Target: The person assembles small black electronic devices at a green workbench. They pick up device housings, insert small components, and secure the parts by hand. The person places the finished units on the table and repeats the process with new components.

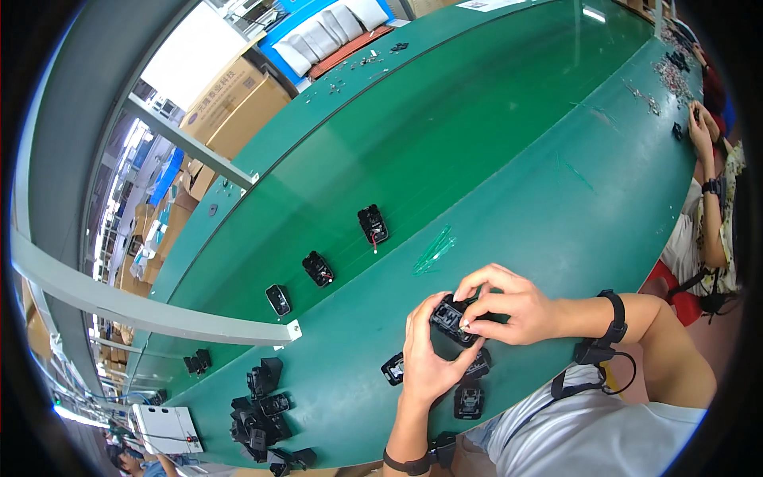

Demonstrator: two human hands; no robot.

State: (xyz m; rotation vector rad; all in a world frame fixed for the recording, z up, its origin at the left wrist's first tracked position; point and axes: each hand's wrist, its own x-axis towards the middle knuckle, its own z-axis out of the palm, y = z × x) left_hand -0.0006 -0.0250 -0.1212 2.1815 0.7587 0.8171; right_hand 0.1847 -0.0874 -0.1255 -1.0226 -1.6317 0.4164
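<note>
A small black plastic part [453,319] is held above the near edge of the green worktop [477,159], clamped between both hands. The left hand [427,358] cups it from below with the thumb curled around its lower right side; the right hand [513,306] comes over the top, fingertips pinched on its upper edge. The two hands are together, touching around the part.

Just below the held part, three more black parts lie on the worktop: one [393,369] at the left hand's wrist side, one [478,364] half hidden under the palm, one [469,400] nearest the worktop's edge. Further left of the held part sits a heap of black parts [262,421], with a white flat box [168,429] beyond it at the worktop's corner.

Above and left of the held part, three black parts stand in a slanting row [319,269], the top one [373,224] trailing a short red wire. A bundle of clear green strips [433,250] lies just above the hands. Beyond that the green surface is open to the far edge.

Well off to the upper left of the held part, past the grey rail [187,143], brown cardboard cartons [238,103] are stacked, one with blue printing. At the far right edge another person's hands [701,127] work beside scattered small parts [671,75].
</note>
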